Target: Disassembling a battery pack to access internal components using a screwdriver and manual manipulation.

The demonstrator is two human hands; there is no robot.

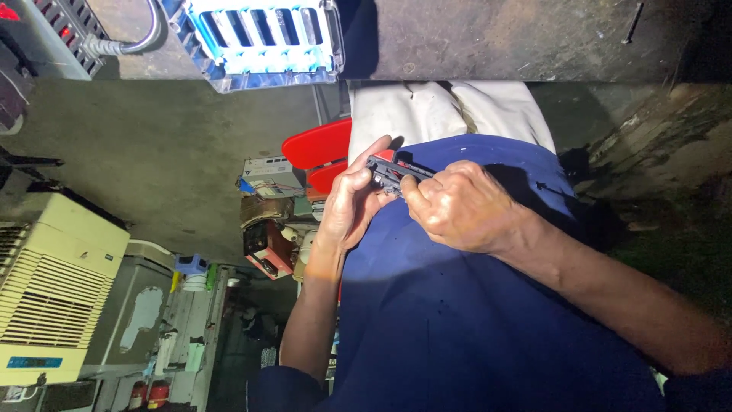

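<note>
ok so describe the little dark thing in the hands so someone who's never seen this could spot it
Start at the big blue cloth filling the lower middle of the view. Just above it the left hand and right hand meet, pinching a small dark grey plastic part between the fingers. It is the only flat, slotted, dark piece there, set against the bright red plastic and white cloth behind.

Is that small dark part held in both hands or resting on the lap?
Held in both hands: the left hand and right hand pinch the dark part above the blue cloth.
</note>
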